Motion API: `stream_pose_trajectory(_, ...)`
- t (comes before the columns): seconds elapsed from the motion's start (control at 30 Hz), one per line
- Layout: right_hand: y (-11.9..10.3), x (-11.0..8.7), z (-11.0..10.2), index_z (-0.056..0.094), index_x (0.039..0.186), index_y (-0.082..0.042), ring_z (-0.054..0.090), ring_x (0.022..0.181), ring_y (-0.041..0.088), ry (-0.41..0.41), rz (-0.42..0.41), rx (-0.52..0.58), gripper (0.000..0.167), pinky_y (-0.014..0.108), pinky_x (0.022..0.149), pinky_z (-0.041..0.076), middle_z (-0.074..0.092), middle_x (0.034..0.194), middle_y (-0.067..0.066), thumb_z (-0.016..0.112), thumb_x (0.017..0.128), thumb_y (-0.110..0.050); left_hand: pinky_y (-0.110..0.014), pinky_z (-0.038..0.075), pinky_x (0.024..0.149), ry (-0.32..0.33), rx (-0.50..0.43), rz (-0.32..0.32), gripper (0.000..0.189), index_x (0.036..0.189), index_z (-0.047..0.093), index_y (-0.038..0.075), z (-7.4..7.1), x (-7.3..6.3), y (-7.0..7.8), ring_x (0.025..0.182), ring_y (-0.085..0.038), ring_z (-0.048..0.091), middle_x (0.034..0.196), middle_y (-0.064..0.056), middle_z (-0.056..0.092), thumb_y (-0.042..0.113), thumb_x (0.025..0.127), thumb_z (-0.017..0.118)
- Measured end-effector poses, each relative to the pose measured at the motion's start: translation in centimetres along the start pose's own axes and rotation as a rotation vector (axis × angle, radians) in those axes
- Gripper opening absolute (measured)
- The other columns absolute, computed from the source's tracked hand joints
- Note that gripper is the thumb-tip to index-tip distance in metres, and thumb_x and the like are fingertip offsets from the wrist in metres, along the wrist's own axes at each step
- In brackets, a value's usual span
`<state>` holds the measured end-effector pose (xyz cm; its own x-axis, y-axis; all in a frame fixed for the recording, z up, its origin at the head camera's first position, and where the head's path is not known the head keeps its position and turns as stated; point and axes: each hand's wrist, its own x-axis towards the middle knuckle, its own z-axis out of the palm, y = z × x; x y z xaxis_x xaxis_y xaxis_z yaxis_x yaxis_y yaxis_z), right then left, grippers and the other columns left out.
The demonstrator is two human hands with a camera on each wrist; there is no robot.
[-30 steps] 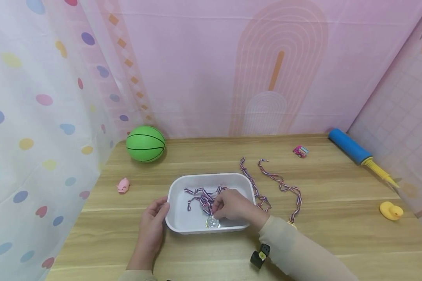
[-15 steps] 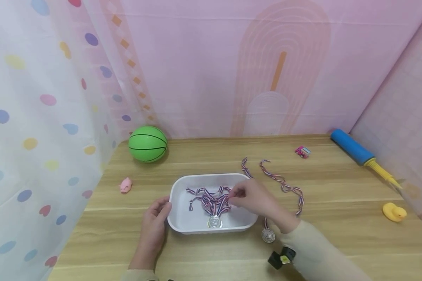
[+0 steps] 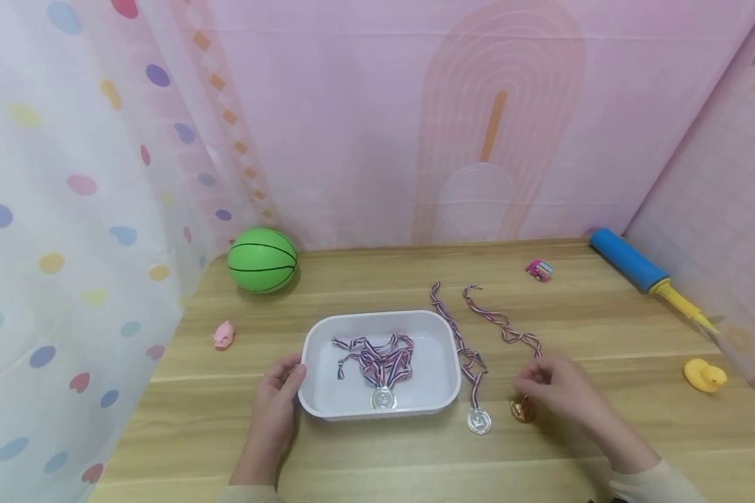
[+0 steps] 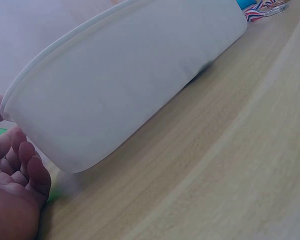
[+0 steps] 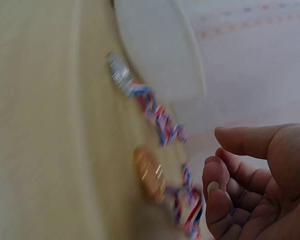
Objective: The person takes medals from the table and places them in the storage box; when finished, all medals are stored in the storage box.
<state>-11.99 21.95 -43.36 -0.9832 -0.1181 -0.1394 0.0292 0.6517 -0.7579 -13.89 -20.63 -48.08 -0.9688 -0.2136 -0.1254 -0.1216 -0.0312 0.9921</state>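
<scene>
My left hand [image 3: 277,398] grips the left end of a white plastic tray [image 3: 453,402], thumb at the rim and fingers against the outer wall. Inside lie bunched striped ribbons [image 3: 377,360] and a silver medal [image 3: 384,398]. Over a gold-coloured medal [image 3: 521,411] hovers my right hand [image 3: 560,391]; in the right wrist view its thumb and fingers are apart, holding nothing. That medal's twisted ribbon [image 3: 506,332] runs back across the table. Between it and the tray lies another silver medal [image 3: 479,421], its ribbon [image 3: 456,335] trailing along the tray's right side.
On the wooden table [image 3: 377,461] a green ball [image 3: 262,260] and a pink toy pig [image 3: 224,335] sit at the left. A small pink toy vehicle [image 3: 539,270], a blue and yellow hand pump [image 3: 629,262] and a yellow rubber duck [image 3: 705,376] are at the right. Curtains stand behind.
My right hand has left the ribbons and medal in the tray and moved right, over to the gold-coloured medal. The left hand has stayed at the tray's left end.
</scene>
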Motion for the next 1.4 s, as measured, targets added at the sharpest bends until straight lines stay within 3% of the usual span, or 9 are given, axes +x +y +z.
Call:
stream_pose_trajectory(0.27,2.8,-0.8,0.1,0.064,0.076,-0.014,0.047,0.065,0.014,0.008,0.040,-0.104,0.023,0.026,0.059,0.039,0.056,0.069,-0.003,0.077,0.080,-0.033,-0.022,0.051,0.087,-0.004,-0.008,0.004,0.032,0.125,0.053,-0.006,-0.1,0.1,-0.2,0.102,-0.016,0.058,0.120,-0.020,0.057,0.011,0.098,0.055)
stream_pose_trajectory(0.6,2.9,-0.5,0.6,0.063,0.075,-0.014,0.048,0.062,0.013,0.009,0.061,-0.139,0.030,0.025,0.056,0.039,0.057,0.065,-0.004,0.080,0.075,-0.039,-0.024,0.053,0.083,-0.007,-0.042,0.024,0.032,0.123,0.053,-0.007,-0.1,-0.1,0.1,0.098,-0.017,0.059,0.113,-0.017,0.060,0.011,0.097,0.055)
stream_pose_trajectory(0.9,3.0,-0.4,1.0,0.063,0.074,-0.014,0.049,0.061,0.014,0.026,0.107,-0.159,0.028,0.027,0.055,0.038,0.056,0.064,-0.003,0.083,0.073,-0.033,-0.024,0.053,0.084,-0.010,-0.034,0.016,0.032,0.124,0.052,-0.007,0.0,-0.2,-0.1,0.099,-0.017,0.060,0.115,-0.017,0.059,0.010,0.098,0.054)
stream_pose_trajectory(1.4,3.3,-0.5,0.7,0.065,0.073,-0.013,0.050,0.063,0.013,0.061,0.063,-0.143,0.017,0.026,0.058,0.040,0.058,0.064,-0.005,0.078,0.078,-0.023,-0.025,0.053,0.084,-0.007,-0.040,0.024,0.031,0.123,0.054,-0.007,-0.1,-0.1,-0.1,0.099,-0.019,0.060,0.115,-0.019,0.060,0.009,0.097,0.055)
